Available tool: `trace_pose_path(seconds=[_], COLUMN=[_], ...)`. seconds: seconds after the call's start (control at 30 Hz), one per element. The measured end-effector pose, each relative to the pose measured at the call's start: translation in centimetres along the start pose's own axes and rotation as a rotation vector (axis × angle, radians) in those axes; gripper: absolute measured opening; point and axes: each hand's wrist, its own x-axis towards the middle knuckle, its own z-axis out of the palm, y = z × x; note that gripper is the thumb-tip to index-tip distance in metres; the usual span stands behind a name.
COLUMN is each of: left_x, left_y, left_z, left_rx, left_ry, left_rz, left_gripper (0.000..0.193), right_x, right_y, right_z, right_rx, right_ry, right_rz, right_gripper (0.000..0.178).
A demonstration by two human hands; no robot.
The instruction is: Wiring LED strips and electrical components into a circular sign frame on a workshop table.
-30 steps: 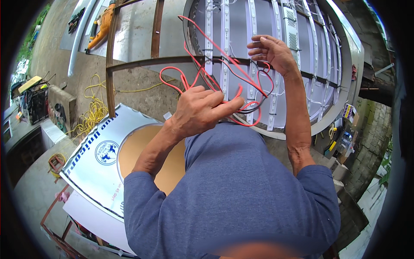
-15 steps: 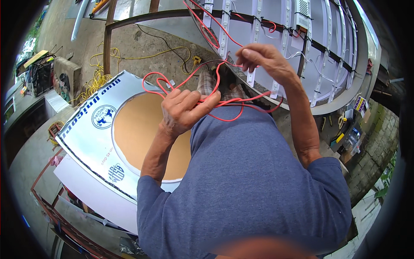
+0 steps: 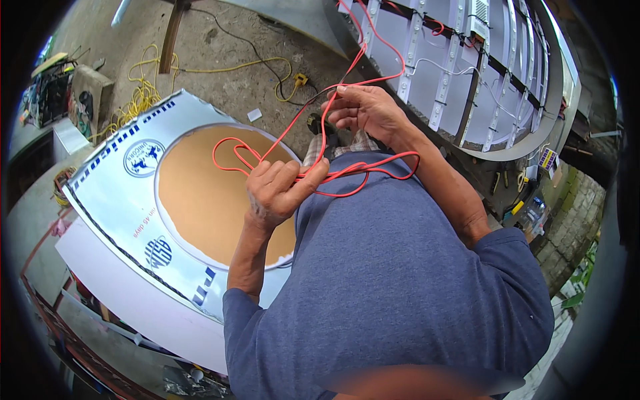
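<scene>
My left hand point(image 3: 280, 189) is closed round a gathered bundle of red wire point(image 3: 393, 160), its loops sticking out on both sides of the fist. Beyond it, my right hand point(image 3: 365, 115) pinches a strand of the same wire between thumb and curled fingers. From there the wire runs up to a large round frame point(image 3: 493, 155) at the upper right. White LED strips point(image 3: 445, 80) line the inside of that frame, with black crossbars over them. A perforated metal power supply box point(image 3: 479, 19) sits among the strips.
At left lies a printed white sheet point(image 3: 120, 193) with a round tan opening. A coiled yellow cord point(image 3: 137, 100) with a yellow plug point(image 3: 301, 80) trails over the floor, near a small white card point(image 3: 254, 115). Pliers point(image 3: 495, 181) and small packages lie at the right.
My right hand has come left and slightly nearer to my left hand, drawing the wire strand with it. The left fist keeps its hold on the bundle. The whole view has shifted somewhat.
</scene>
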Motion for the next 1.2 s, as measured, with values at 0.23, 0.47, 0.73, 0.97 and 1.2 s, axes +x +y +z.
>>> trace_pose_path(seconds=[0.23,0.47,0.73,0.97,1.2], left_x=[-4.0,-8.9,-2.4,0.7,-2.7], left_y=[0.7,-0.4,-5.3,-6.8,-9.0], left_z=[-0.3,1.0,0.5,6.6,11.7], left_rx=[0.001,-0.315,-0.766,-1.085,-1.631], left_ry=[0.058,-0.147,-0.176,-0.004,-0.059], left_rz=[-0.065,-0.387,-0.545,-0.899,-0.729], left_gripper=[0.037,0.043,0.048,0.025,0.031], right_x=[1.2,2.2,0.6,2.3,3.4], right_y=[1.9,3.7,3.9,6.9,8.1], right_z=[0.7,0.9,2.9,2.8,2.7], right_rx=[0.355,0.066,-0.396,-0.918,-1.545], right_ry=[-0.091,-0.101,-0.127,-0.182,-0.284], right_rz=[0.032,-0.17,-0.355,-0.468,-0.5], right_gripper=[0.029,0.022,0.02,0.025,0.03])
